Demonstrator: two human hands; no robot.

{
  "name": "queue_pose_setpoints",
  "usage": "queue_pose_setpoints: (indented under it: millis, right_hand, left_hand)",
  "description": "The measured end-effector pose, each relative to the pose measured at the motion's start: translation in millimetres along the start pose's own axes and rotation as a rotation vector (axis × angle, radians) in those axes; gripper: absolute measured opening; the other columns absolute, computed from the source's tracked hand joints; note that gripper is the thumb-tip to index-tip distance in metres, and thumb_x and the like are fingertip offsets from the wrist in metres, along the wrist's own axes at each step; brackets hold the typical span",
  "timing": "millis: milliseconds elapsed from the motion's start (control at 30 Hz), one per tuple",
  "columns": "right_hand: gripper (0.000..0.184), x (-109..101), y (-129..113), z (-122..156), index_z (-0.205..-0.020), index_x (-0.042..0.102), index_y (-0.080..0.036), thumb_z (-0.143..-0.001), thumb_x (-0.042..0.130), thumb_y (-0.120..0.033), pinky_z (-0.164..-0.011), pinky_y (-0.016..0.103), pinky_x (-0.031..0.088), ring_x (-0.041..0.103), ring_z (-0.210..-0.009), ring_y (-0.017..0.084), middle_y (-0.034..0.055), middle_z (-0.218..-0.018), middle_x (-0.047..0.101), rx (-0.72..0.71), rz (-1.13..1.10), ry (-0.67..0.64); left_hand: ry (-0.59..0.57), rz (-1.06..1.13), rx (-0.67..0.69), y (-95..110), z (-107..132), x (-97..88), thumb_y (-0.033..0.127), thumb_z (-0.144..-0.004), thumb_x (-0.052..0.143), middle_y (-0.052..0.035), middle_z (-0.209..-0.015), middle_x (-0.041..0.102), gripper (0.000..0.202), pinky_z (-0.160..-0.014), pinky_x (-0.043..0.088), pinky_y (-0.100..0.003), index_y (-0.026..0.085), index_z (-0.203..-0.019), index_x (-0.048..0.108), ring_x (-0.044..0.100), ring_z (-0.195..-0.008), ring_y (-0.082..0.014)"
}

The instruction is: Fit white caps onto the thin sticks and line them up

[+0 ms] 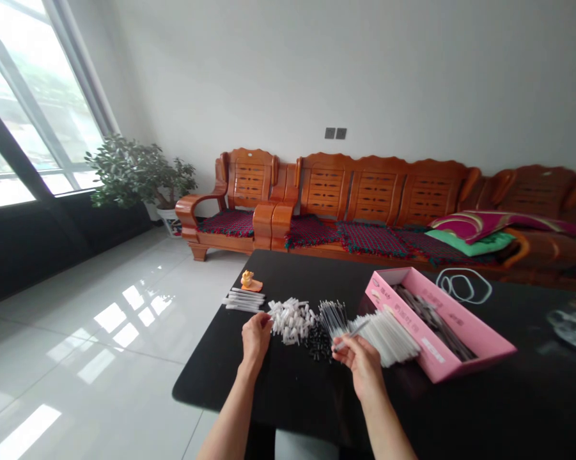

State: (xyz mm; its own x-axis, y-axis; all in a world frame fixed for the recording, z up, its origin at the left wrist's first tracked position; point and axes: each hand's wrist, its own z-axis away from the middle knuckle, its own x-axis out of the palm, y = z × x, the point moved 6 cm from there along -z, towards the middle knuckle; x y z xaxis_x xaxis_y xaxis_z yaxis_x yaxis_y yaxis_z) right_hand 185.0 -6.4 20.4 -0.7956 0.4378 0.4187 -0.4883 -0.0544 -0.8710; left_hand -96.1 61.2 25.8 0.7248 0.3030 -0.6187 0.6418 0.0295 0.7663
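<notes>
My right hand (360,363) is closed on a slim translucent pen barrel (358,328), held at a slant above the table. Beside it lie a heap of whitish translucent pen barrels (388,338) and a bundle of thin dark-tipped pen refills (332,316). My left hand (256,335) has its fingers pinched together at the left edge of a pile of white pen caps (291,319); what they hold is too small to make out. Small black plugs (318,342) are heaped between the caps and my right hand. Several capped pens (243,299) lie in a row beyond my left hand.
On the black table (211,370), a pink box (465,332) with dark grey sticks stands to the right. Behind it lies a pale looped band (464,285). A small yellow figure (247,279) sits at the far left. Wooden seats (326,191) line the wall.
</notes>
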Motion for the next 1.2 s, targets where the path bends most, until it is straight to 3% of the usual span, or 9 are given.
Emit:
queue_pose_setpoints:
  millis: [167,300,467,633,733,800,1000,1067,1200]
  right_hand:
    - [0.033,5,10,2,-0.078,0.062,-0.012,-0.057,0.082,-0.030,-0.045,0.025,0.055,0.067,-0.052,0.018,0.0077,-0.067,0.073,0.031,0.041,-0.034]
    - [0.033,7,10,3,-0.078,0.063,-0.013,-0.057,0.082,-0.031,-0.045,0.024,0.055,0.067,-0.053,0.017,0.0079,-0.067,0.073,0.036,0.044,-0.046]
    - [0.033,10,9,6,-0.077,0.063,-0.013,-0.058,0.081,-0.032,-0.046,0.025,0.055,0.067,-0.054,0.017,0.0078,-0.067,0.073,0.043,0.054,-0.066]
    - [0.033,17,11,11,-0.080,0.062,-0.013,-0.061,0.080,-0.034,-0.048,0.025,0.054,0.067,-0.056,0.018,0.0076,-0.069,0.073,0.050,0.071,-0.115]
    - [0.033,20,10,13,-0.083,0.062,-0.013,-0.064,0.076,-0.035,-0.048,0.025,0.053,0.067,-0.055,0.017,0.0077,-0.070,0.073,0.029,0.138,-0.143]
    - [0.033,25,9,17,-0.086,0.063,-0.012,-0.066,0.072,-0.037,-0.045,0.023,0.049,0.065,-0.052,0.016,0.0065,-0.067,0.071,0.008,0.221,-0.192]
    - [0.040,61,3,42,-0.092,0.064,-0.013,-0.080,0.056,-0.050,-0.035,0.020,0.031,0.043,-0.034,0.009,-0.0055,-0.043,0.050,-0.056,0.492,-0.456]
    - [0.043,71,0,50,-0.088,0.065,-0.014,-0.083,0.052,-0.054,-0.035,0.019,0.026,0.036,-0.034,0.008,-0.0073,-0.043,0.044,-0.098,0.597,-0.496]
    - [0.041,82,-10,58,-0.071,0.065,-0.014,-0.082,0.053,-0.052,-0.041,0.021,0.026,0.038,-0.044,0.009,-0.0044,-0.047,0.043,-0.282,0.713,-0.498]
  left_hand:
    - [-0.067,-0.224,0.073,5,5,15.6,0.024,-0.077,0.064,-0.0034,-0.082,0.070,0.009,-0.063,0.035,-0.024,0.020,-0.085,0.065,0.062,-0.076,-0.0173]
    - [-0.094,-0.342,0.046,9,6,19.7,0.024,-0.080,0.060,-0.0052,-0.087,0.070,0.009,-0.065,0.035,-0.026,0.020,-0.088,0.061,0.063,-0.082,-0.0199]
    - [-0.110,-0.384,-0.004,8,6,20.2,0.029,-0.083,0.058,-0.0076,-0.086,0.070,0.011,-0.067,0.036,-0.027,0.020,-0.089,0.060,0.064,-0.083,-0.0221]
    - [-0.075,-0.311,-0.014,6,6,19.1,0.023,-0.081,0.057,-0.0078,-0.082,0.070,0.011,-0.066,0.038,-0.028,0.019,-0.089,0.063,0.064,-0.079,-0.0224]
    - [-0.009,-0.141,-0.070,2,5,11.5,0.022,-0.077,0.060,-0.0063,-0.076,0.069,0.021,-0.065,0.041,-0.028,0.018,-0.096,0.067,0.064,-0.076,-0.0220]
    - [0.008,0.100,-0.135,0,6,7.7,0.026,-0.076,0.061,-0.0043,-0.071,0.067,0.029,-0.061,0.043,-0.027,0.018,-0.103,0.068,0.063,-0.069,-0.0194]
    - [-0.223,1.121,-0.366,19,11,22.4,0.029,-0.067,0.075,-0.0027,-0.068,0.064,0.038,-0.044,0.043,-0.016,0.011,-0.100,0.070,0.057,-0.053,-0.0087]
    - [-0.259,1.264,-0.410,28,13,25.6,0.024,-0.065,0.078,-0.0018,-0.067,0.063,0.037,-0.045,0.045,-0.014,0.010,-0.099,0.069,0.058,-0.053,-0.0074]
    - [-0.254,1.360,-0.424,40,15,28.3,0.020,-0.066,0.079,-0.0021,-0.068,0.063,0.035,-0.047,0.048,-0.014,0.010,-0.097,0.069,0.059,-0.053,-0.0068]
